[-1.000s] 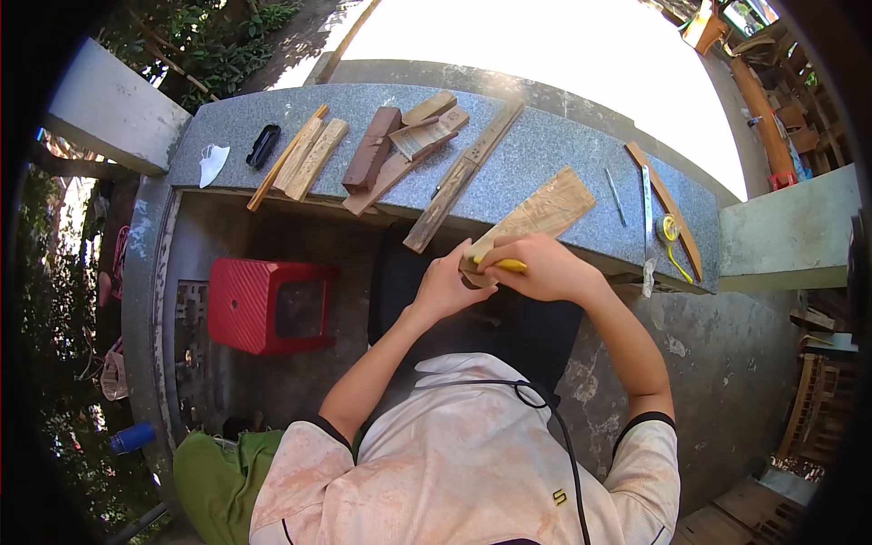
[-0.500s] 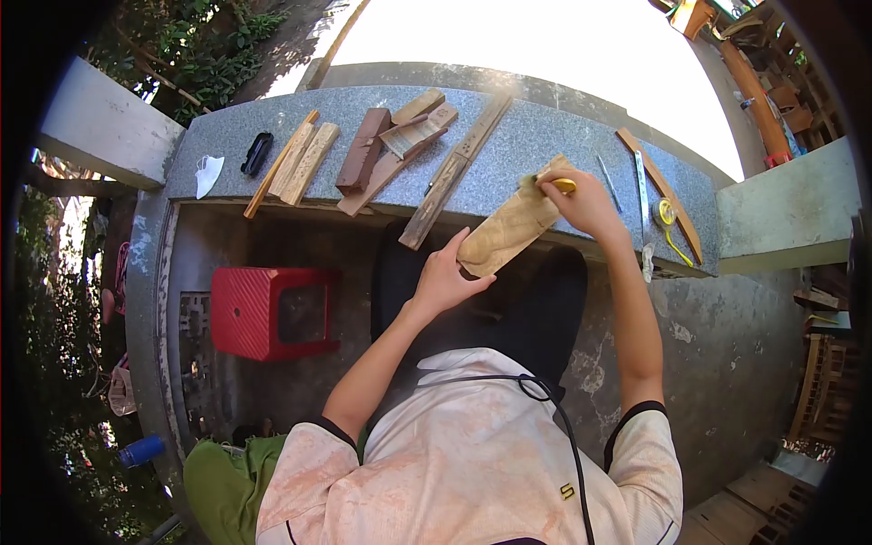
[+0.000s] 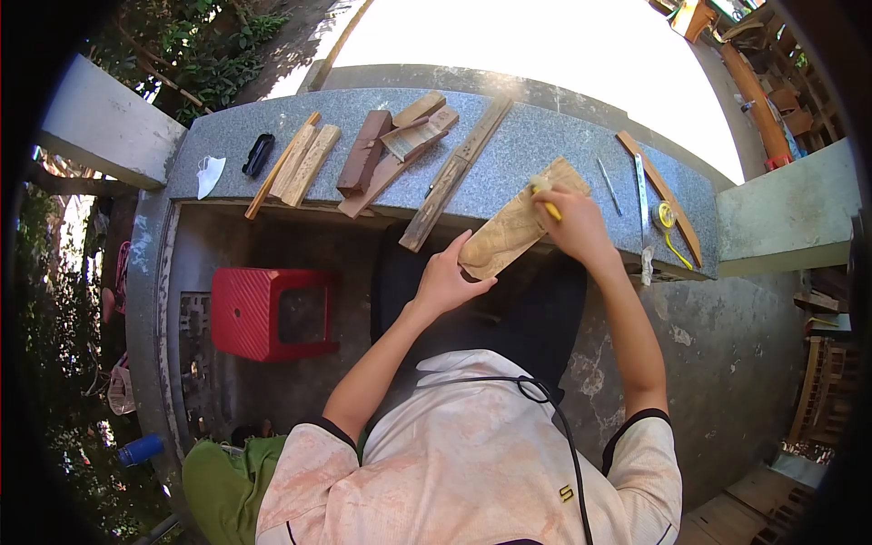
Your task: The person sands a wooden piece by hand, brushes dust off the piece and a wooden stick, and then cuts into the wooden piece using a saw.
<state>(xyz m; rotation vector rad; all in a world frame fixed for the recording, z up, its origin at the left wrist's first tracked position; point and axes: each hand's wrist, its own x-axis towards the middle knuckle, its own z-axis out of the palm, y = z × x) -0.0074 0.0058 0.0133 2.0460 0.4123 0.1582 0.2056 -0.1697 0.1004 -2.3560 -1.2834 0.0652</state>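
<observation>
A flat wooden board (image 3: 502, 232) lies slantwise over the front edge of the stone counter, its near end jutting toward my lap. My left hand (image 3: 449, 277) grips that near end, thumb along the lower edge and fingers at the upper side. In my right hand (image 3: 574, 221) is a small brush (image 3: 553, 210) with a yellow handle; its pale head touches the board's upper face, toward the far end. The fingers are closed around the handle and partly hide it.
On the grey counter (image 3: 300, 102) lie several wood pieces, including a long weathered strip (image 3: 457, 173) and a dark red block (image 3: 365, 153). To the right are a tape measure (image 3: 666, 215), a metal ruler (image 3: 642, 195) and a wooden strip (image 3: 658, 193). A red stool (image 3: 245, 313) stands below left.
My right hand has shifted slightly down and the brush has turned, its handle now pointing down toward me. The board and my left hand stay nearly in place.
</observation>
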